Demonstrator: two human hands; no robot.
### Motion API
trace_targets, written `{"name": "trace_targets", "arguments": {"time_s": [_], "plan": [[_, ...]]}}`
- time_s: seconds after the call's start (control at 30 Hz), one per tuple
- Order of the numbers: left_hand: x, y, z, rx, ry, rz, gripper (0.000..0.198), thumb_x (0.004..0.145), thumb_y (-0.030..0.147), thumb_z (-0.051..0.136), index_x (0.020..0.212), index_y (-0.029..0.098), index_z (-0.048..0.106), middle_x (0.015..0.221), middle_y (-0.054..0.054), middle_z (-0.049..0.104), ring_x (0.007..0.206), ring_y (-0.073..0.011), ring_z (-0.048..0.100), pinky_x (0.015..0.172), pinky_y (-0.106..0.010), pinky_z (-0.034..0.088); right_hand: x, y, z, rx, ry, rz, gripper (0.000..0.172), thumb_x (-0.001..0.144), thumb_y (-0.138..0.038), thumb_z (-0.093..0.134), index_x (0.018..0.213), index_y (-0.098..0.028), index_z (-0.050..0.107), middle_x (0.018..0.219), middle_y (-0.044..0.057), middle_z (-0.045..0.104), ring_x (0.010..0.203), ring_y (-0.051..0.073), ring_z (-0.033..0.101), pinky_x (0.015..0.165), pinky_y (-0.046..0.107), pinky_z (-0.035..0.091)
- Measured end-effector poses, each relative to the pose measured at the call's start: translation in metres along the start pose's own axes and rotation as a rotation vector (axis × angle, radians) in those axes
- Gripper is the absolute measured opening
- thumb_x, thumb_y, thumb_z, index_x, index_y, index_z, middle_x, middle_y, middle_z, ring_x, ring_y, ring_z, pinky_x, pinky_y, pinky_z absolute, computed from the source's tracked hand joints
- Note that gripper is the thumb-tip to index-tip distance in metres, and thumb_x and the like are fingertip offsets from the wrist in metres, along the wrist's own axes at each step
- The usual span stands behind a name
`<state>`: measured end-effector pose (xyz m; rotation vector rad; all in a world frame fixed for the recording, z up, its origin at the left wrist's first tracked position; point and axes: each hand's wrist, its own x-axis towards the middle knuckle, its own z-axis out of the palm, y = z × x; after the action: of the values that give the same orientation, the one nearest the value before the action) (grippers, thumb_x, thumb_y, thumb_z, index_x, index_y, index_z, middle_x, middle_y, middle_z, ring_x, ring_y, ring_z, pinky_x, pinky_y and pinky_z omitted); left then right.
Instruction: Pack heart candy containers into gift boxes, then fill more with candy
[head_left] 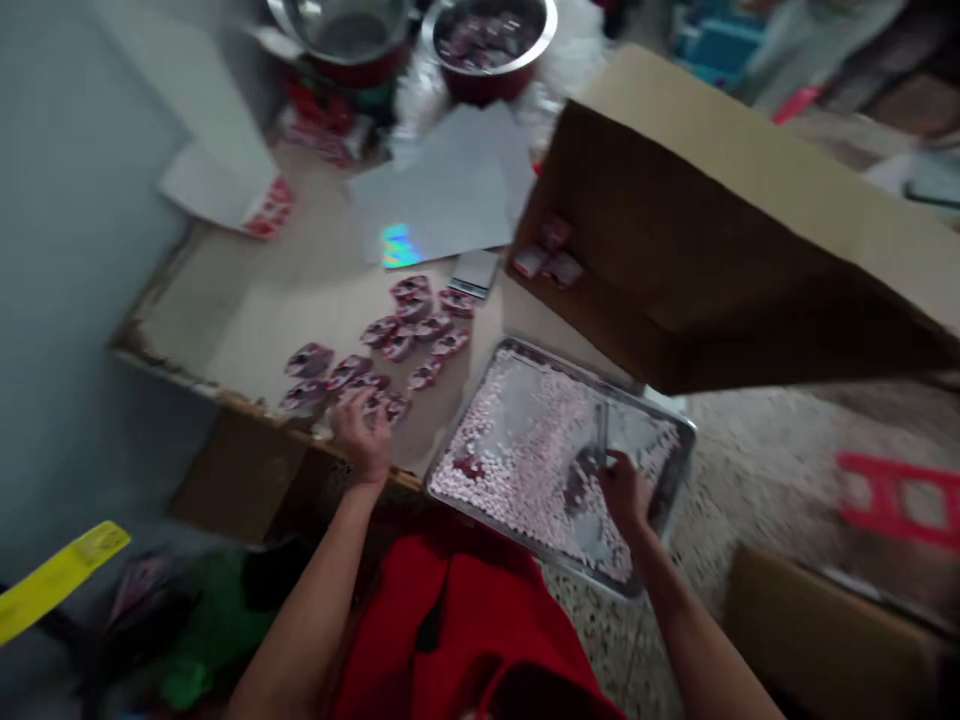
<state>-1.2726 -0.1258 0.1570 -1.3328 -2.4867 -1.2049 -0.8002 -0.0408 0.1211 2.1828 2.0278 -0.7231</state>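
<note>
My left hand point(362, 436) rests at the near edge of a low board point(247, 300), fingers curled among several small pink-and-purple packets point(390, 345); whether it grips one is blurred. My right hand point(624, 490) is closed on a thin metal tool point(602, 430) inside a metal tray point(675, 425) that is spread with small pale pink pieces point(517, 440). The tray lies on the floor to the right of the board.
A large open cardboard box point(712, 250) lies on its side beyond the tray, a few packets inside. White sheets point(450, 185) and two metal bowls point(487, 40) sit at the far end. A red stool point(896, 500) and another box point(825, 640) stand right.
</note>
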Motion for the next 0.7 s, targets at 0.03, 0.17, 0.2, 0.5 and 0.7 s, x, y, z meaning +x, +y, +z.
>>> {"name": "trace_targets", "arguments": {"time_s": [0.03,0.17,0.2,0.5,0.7], "plan": [[-0.008,0.026,0.019,-0.076,-0.159,0.127,0.02,0.098,0.028,0.065,0.116,0.022,0.073,0.123,-0.01,0.07,0.124,-0.0262,0.061,0.116,-0.048,0.044,0.001,-0.003,-0.002,-0.061,-0.005,0.064,0.042,0.092,-0.028,0.052,0.13,-0.017,0.066,0.079,0.01,0.076,0.07,0.026,0.069,0.06,0.032,0.034],[-0.039,0.11,0.13,-0.332,-0.547,0.373,0.022,0.103,0.03,0.055,0.111,0.022,0.074,0.118,-0.01,0.072,0.123,-0.0244,0.062,0.112,-0.045,0.049,0.013,-0.009,-0.005,-0.195,-0.035,0.152,0.043,0.097,-0.021,0.049,0.138,-0.02,0.063,0.103,0.011,0.079,0.083,0.022,0.072,0.066,0.029,0.034],[-0.046,0.123,0.16,-0.361,-0.577,0.37,0.023,0.104,0.03,0.053,0.111,0.021,0.074,0.118,-0.011,0.071,0.123,-0.0249,0.062,0.112,-0.046,0.049,0.014,-0.011,-0.004,-0.2,-0.046,0.149,0.042,0.098,-0.019,0.048,0.137,-0.019,0.063,0.107,0.011,0.079,0.085,0.021,0.072,0.066,0.029,0.035],[-0.119,0.202,0.259,-0.469,-0.649,0.087,0.03,0.101,0.027,0.05,0.123,0.015,0.067,0.14,-0.019,0.058,0.139,-0.0308,0.052,0.122,-0.056,0.04,0.007,-0.059,0.048,0.219,0.024,0.136,0.032,0.095,-0.021,0.05,0.121,-0.018,0.067,0.093,0.01,0.078,0.072,0.018,0.068,0.064,0.027,0.035],[-0.091,0.222,0.208,-0.453,-0.714,0.17,0.03,0.099,0.024,0.05,0.122,0.025,0.07,0.13,-0.013,0.069,0.123,-0.028,0.066,0.107,-0.048,0.057,0.004,-0.063,0.065,1.101,0.037,0.14,0.043,0.079,-0.052,0.066,0.105,-0.018,0.067,0.067,-0.002,0.061,0.058,0.016,0.054,0.056,0.026,0.043]]}}
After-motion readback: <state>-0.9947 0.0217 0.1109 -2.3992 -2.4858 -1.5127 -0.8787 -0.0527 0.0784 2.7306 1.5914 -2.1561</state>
